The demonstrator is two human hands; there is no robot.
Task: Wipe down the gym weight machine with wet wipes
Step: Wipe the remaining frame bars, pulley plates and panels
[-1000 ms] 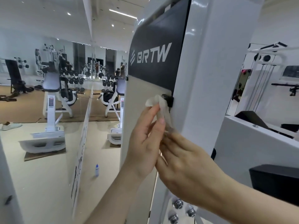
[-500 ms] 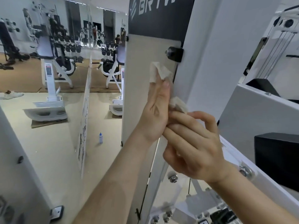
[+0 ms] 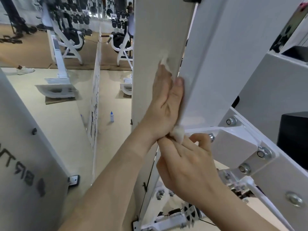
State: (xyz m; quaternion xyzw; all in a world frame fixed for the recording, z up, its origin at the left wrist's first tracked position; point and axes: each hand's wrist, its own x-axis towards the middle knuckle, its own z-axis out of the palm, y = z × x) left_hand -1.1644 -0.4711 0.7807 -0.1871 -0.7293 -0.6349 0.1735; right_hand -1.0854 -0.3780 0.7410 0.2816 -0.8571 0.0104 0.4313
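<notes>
1. We see a pale beige floor point(image 3: 66, 130); farther back a brown mat point(image 3: 33, 52) covers it.
2. A small bottle point(image 3: 112, 116) with a blue cap stands upright on the pale part, beside a thin white divider panel point(image 3: 96, 90) that rises from the floor.
3. A white machine foot point(image 3: 57, 90) sits on a flat brown board point(image 3: 56, 101).
4. A white shoe point(image 3: 25, 70) rests at the mat's edge.
5. Nearest us, the weight machine's base frame point(image 3: 166, 220) meets the floor.

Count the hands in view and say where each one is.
2. The left hand presses the wipe flat against the machine's panel; the right hand, just below, pinches the wipe's lower end.
</notes>
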